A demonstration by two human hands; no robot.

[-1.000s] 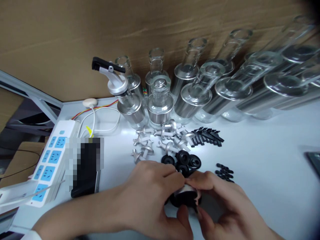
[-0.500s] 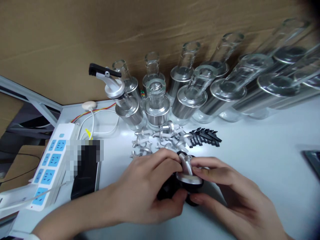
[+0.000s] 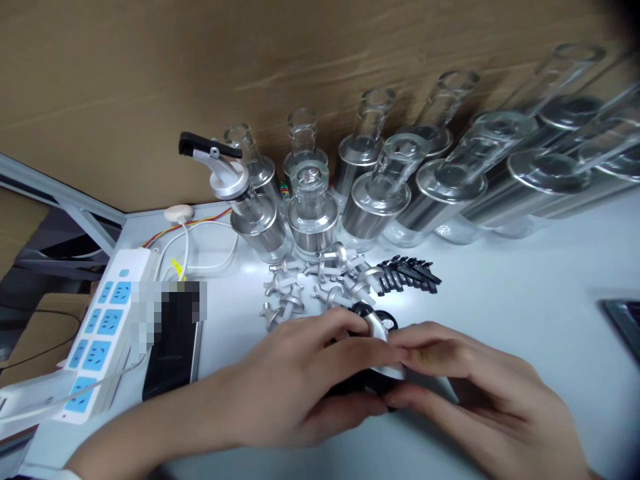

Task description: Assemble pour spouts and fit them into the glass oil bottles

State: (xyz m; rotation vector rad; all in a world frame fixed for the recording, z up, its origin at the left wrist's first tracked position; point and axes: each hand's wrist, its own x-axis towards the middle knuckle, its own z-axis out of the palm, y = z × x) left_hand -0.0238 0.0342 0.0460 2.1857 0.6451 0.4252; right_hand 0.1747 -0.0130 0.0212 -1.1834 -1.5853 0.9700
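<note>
Since the earlier frame the left hand (image 3: 305, 377) has shifted farther over the silver spout (image 3: 379, 331), which it and the right hand (image 3: 493, 397) hold, pinched nearly closed, above the white table (image 3: 510, 287). One power strip (image 3: 97, 340) and one spout-fitted bottle (image 3: 263, 233) share it.

- Left forearm (image 3: 165, 420) comes in from lower left, near straight at the wrist.
- Left grip (image 3: 310, 373): bare hand, back up, fingers bent in a pinch, thumb (image 3: 357, 407) underneath.
- Right grip (image 3: 485, 400): bare hand, index finger above thumb, also pinching; forearm mostly out of frame.
- Both sets of fingertips close together; can't tell if touching.
</note>
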